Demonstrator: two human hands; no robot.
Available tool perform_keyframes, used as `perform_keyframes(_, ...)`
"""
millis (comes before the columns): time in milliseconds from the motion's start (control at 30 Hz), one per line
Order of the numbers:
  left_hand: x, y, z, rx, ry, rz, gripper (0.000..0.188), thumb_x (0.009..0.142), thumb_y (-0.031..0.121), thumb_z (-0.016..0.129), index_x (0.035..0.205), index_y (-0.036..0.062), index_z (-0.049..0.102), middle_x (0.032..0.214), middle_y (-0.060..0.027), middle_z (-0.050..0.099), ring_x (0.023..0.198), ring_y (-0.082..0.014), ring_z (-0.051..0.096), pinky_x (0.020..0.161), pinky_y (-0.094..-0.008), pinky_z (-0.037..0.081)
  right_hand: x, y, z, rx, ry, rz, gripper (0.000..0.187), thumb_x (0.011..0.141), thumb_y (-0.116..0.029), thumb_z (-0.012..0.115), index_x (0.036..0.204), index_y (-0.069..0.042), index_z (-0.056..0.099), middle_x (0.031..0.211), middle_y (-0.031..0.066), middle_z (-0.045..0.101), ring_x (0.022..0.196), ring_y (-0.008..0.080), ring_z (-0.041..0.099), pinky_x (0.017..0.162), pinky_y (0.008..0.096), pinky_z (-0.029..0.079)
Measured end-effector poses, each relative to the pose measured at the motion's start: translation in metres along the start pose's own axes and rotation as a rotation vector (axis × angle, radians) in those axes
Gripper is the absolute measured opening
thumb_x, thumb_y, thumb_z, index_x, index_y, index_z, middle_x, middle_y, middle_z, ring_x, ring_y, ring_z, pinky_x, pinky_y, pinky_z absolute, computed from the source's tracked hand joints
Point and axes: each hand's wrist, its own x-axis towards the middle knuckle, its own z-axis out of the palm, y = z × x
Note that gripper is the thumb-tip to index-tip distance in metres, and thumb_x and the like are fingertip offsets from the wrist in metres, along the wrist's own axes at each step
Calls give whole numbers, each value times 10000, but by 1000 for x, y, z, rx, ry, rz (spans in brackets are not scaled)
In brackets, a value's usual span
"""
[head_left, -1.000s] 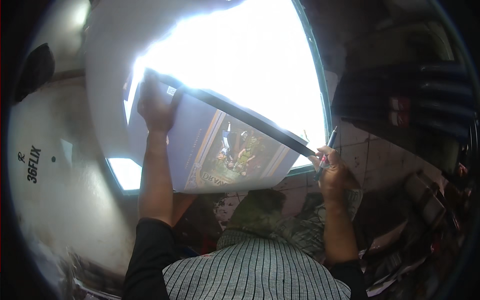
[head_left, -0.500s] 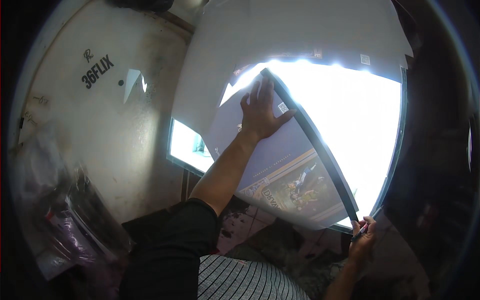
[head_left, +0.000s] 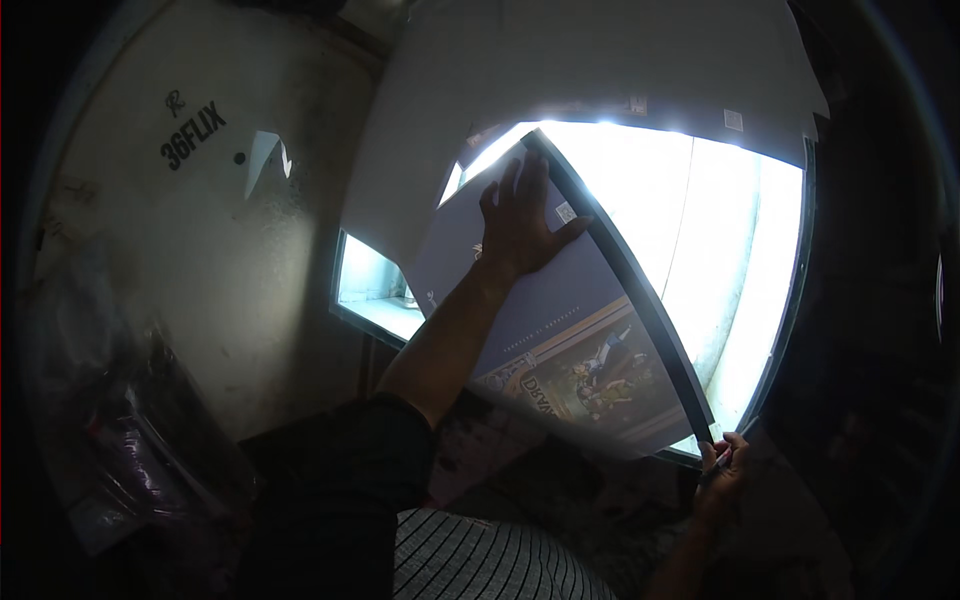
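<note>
A printed sheet [head_left: 572, 285], bluish with a colourful picture near its lower end, lies slantwise over a brightly lit light box [head_left: 745, 270]. A dark, straight-edged strip [head_left: 640, 285] like a ruler runs along the sheet's right edge. My left hand [head_left: 520, 230] rests on the sheet with its fingers spread, its fingertips near the strip's upper end and its thumb at the strip. At the strip's lower end, my right hand [head_left: 722, 478] grips a slim pen-like tool [head_left: 723, 457]. Its tip is too small to make out.
A large pale sheet [head_left: 590, 60] covers the far part of the light box. To the left stands a whitish board [head_left: 260, 250] with dark lettering. Plastic-wrapped items [head_left: 150, 440] lie at the lower left. The light box's dark frame [head_left: 790, 330] edges the right side.
The picture has darkened, and more of the light box's inside shows. My right hand and its tool have barely shifted at the strip's lower end. My left hand stays in place.
</note>
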Motion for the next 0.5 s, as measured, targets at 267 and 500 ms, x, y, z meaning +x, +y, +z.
perform_keyframes(267,6,5,10,-65,97,97,1113,792,767,649,1538,14,311,1555,-266,371,1426,-444,377,1136,-548,337,2,1,-2,2,56,-133,341,867,-58,789,1154,-78,606,869,38,586,794,142,568,710,303,486)
perform_keyframes(500,13,3,2,-109,109,163,1083,802,761,643,1535,28,328,1559,-226,382,1442,-424,357,1159,-563,308,4,-14,2,77,66,-12,353,788,-63,851,1084,-77,659,851,56,635,737,142,585,672,289,502)
